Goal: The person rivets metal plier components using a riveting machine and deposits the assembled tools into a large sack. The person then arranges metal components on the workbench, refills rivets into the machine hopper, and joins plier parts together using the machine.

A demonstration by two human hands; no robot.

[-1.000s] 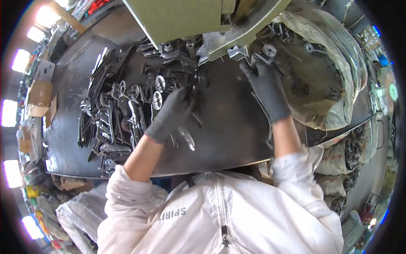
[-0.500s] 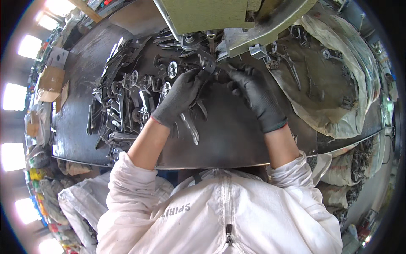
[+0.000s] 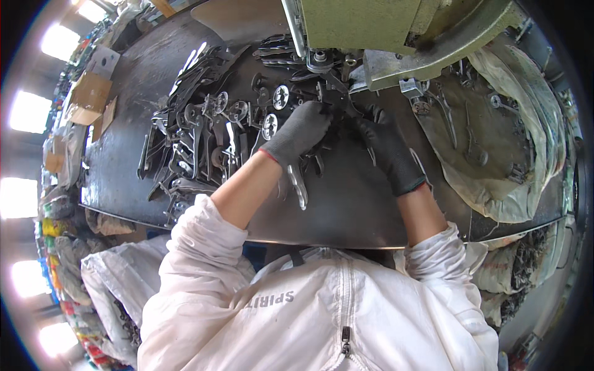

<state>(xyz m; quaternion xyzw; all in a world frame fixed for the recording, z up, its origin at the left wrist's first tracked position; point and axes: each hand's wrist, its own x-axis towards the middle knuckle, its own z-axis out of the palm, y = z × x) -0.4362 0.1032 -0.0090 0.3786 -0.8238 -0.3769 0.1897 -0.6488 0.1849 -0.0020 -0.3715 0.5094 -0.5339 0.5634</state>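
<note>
My left hand (image 3: 303,133), in a grey knit glove, is closed on a dark metal part (image 3: 336,85) in front of the machine head. The fingers hide much of its shape. My right hand (image 3: 390,151), in a matching glove, faces it with bent fingers. Thin shiny metal edges show on both sides of that hand, seemingly from a metal piece with a curved handle, mostly covered by the palm. Below my left wrist a shiny curved metal handle (image 3: 298,188) points toward the table's front edge. Slotted metal discs (image 3: 270,126) lie just left of my left hand.
A green machine (image 3: 365,25) overhangs the far side of the dark metal table (image 3: 346,216). Piled curved metal handles (image 3: 185,145) cover the left. At right, a pale cloth sack (image 3: 504,201) lies opened out with loose metal parts on it. Cardboard boxes (image 3: 90,96) stand far left.
The view has shifted, so the table appears further right. My left hand has moved right and closer in on the metal part. Shiny edges now show beside my right hand.
</note>
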